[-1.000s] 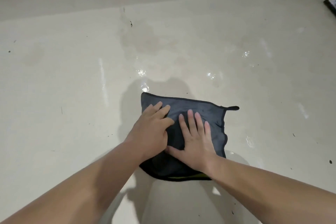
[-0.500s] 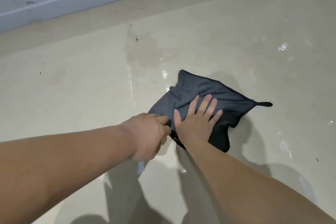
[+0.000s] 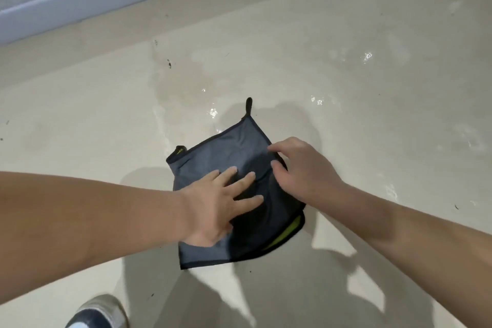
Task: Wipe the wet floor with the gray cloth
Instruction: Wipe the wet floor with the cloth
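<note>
Both palms flat, ungrasping: left hand [image 3: 213, 205] and right hand [image 3: 300, 168] press gray cloth [image 3: 229, 157]; mid-wipe, next push toward upper-centre wet patch [image 3: 186, 88]

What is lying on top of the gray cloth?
Both hands lie on the gray cloth: the left hand flat with fingers spread, the right hand on its right edge. The cloth parts beneath them are covered, and so is the floor underneath.

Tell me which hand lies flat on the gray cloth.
The left hand, fingers spread flat on the gray cloth; the right hand is curled at its right edge.
</note>
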`<state>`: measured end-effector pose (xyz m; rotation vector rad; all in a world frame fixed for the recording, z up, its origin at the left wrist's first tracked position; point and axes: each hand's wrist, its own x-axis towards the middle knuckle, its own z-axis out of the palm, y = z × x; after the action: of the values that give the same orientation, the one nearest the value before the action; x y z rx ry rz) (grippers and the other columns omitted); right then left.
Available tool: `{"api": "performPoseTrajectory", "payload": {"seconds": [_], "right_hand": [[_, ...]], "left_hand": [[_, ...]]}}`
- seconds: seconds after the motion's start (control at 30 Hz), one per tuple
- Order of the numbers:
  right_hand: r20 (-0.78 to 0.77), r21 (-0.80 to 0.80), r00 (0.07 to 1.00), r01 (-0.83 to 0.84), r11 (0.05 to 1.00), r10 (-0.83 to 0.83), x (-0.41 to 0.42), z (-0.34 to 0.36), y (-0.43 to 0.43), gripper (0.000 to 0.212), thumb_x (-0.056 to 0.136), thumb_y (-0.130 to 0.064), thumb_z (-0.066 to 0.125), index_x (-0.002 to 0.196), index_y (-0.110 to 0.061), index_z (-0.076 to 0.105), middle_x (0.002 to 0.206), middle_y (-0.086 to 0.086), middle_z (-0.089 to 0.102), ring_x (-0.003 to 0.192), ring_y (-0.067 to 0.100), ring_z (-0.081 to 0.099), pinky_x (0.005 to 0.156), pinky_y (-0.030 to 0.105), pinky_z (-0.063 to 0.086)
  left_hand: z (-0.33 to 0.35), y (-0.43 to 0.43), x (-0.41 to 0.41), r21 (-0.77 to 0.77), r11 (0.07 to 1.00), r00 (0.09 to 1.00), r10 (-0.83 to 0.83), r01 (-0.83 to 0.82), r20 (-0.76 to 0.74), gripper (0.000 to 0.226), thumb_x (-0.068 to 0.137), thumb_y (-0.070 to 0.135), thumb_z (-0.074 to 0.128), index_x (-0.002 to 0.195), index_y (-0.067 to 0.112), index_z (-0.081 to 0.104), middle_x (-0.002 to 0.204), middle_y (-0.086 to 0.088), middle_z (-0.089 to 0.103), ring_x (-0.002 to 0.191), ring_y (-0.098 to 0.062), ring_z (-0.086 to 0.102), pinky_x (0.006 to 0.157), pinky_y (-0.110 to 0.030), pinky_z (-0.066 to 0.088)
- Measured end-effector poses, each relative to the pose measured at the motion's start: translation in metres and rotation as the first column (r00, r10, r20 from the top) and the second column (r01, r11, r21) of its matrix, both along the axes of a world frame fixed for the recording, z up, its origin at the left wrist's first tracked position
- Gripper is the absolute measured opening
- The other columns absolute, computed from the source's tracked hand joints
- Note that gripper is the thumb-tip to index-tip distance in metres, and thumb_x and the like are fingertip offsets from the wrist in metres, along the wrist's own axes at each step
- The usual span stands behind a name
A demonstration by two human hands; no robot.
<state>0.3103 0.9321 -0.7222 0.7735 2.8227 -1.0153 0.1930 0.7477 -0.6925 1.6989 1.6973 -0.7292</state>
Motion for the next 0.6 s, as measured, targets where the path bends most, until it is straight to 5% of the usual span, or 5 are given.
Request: {"api": "performPoseTrajectory", "payload": {"seconds": [0.13, 0.27, 0.47, 0.6], "right_hand": [[0.261, -0.137, 0.964, 0.093, 0.986, -0.055, -0.011, 0.033, 0.012, 0.024, 0.095, -0.032, 0.057, 0.115, -0.027, 0.069, 0.102, -0.011, 0.069, 0.099, 0.014, 0.065, 0.089, 0.033, 0.053], [0.358, -0.065, 0.933, 0.073, 0.995, -0.045, -0.036, 0.045, 0.007, 0.028, 0.096, -0.035, 0.059, 0.119, -0.022, 0.068, 0.095, -0.008, 0.07, 0.091, 0.016, 0.066, 0.084, 0.03, 0.052], [0.493, 0.022, 0.869, 0.03, 0.999, -0.037, -0.115, 0.048, -0.024, 0.047, 0.098, -0.035, 0.055, 0.142, -0.021, 0.051, 0.13, 0.006, 0.065, 0.119, 0.026, 0.061, 0.101, 0.038, 0.049], [0.466, 0.081, 0.885, -0.016, 0.997, -0.024, -0.176, 0.038, -0.029, 0.053, 0.098, -0.036, 0.055, 0.148, -0.02, 0.047, 0.139, 0.011, 0.06, 0.128, 0.03, 0.056, 0.104, 0.04, 0.047]], "left_hand": [[-0.036, 0.01, -0.003, 0.106, 0.994, 0.994, 0.019, -0.031, 0.105, 0.081, 0.103, 0.068, 0.035, 0.16, 0.051, -0.019, 0.168, -0.004, -0.039, 0.153, -0.042, -0.034, 0.12, -0.074, -0.011], [-0.071, -0.001, -0.001, 0.223, 0.972, 0.988, 0.041, -0.073, 0.146, 0.086, 0.095, 0.082, 0.025, 0.157, 0.052, -0.026, 0.161, -0.004, -0.049, 0.141, -0.038, -0.053, 0.108, -0.079, -0.023], [-0.089, -0.059, -0.058, 0.429, 0.902, 0.989, -0.02, -0.044, 0.144, 0.085, 0.093, 0.086, 0.024, 0.164, 0.049, -0.007, 0.172, -0.002, -0.03, 0.152, -0.033, -0.04, 0.114, -0.073, -0.025], [-0.094, -0.091, -0.143, 0.497, 0.838, 0.972, 0.155, -0.223, 0.175, 0.081, 0.094, 0.086, 0.025, 0.164, 0.052, 0.003, 0.175, 0.008, -0.015, 0.158, -0.024, -0.029, 0.122, -0.065, -0.02]]}}
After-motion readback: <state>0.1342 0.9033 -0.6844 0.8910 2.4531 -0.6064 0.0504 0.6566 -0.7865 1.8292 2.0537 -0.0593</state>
